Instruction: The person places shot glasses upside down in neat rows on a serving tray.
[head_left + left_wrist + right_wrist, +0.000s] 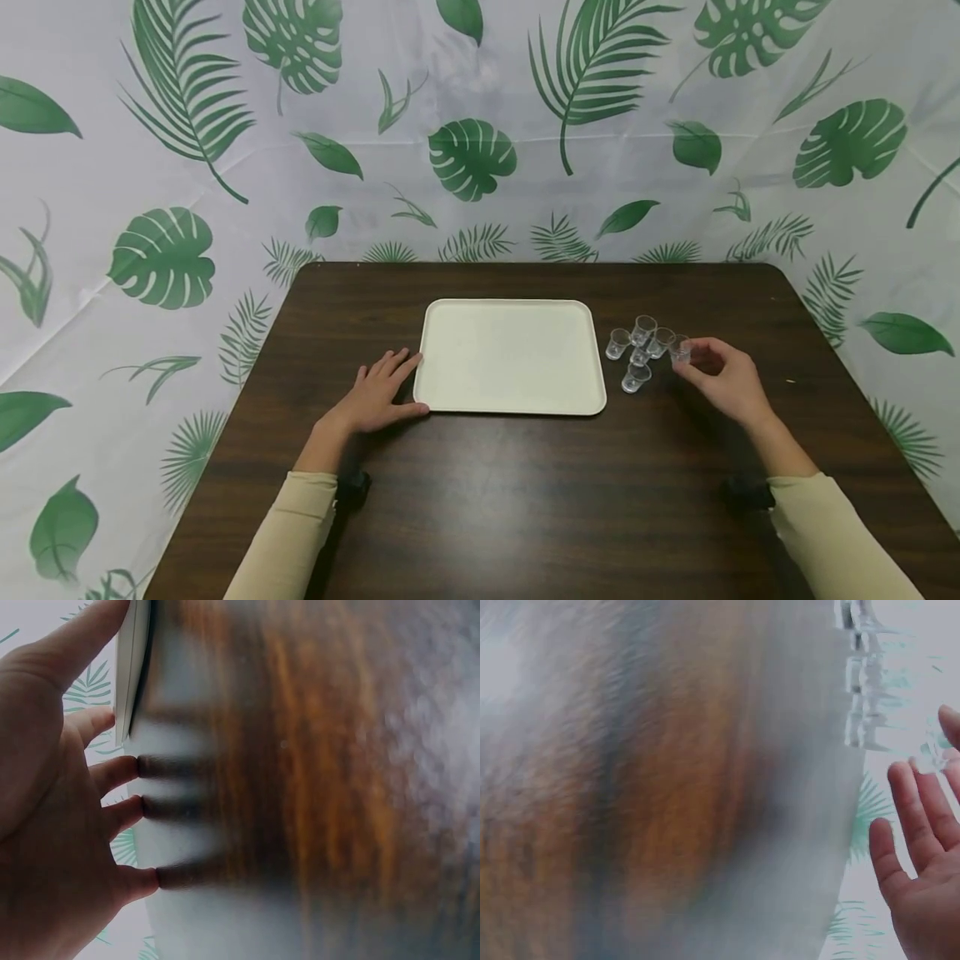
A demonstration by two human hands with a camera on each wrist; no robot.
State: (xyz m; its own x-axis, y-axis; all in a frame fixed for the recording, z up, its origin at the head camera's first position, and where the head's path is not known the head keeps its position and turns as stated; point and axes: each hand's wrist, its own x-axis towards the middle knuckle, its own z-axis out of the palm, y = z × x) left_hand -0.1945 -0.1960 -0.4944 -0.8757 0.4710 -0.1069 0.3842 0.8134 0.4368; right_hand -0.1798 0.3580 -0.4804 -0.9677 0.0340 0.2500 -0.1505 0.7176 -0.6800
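Observation:
A cream rectangular tray lies flat on the dark wooden table. At its left front corner, my left hand rests with spread fingers, thumb and fingertips touching the rim; the left wrist view shows this hand beside the tray edge. Right of the tray, my right hand pinches a small clear shot glass between thumb and fingers. In the right wrist view, this glass is partly cut off by the frame. Several like shot glasses stand in a cluster just left of that hand.
The table has a dark wood grain with a glossy patch in front. Behind it hangs a white cloth printed with green leaves. Dark bands sit under both wrists.

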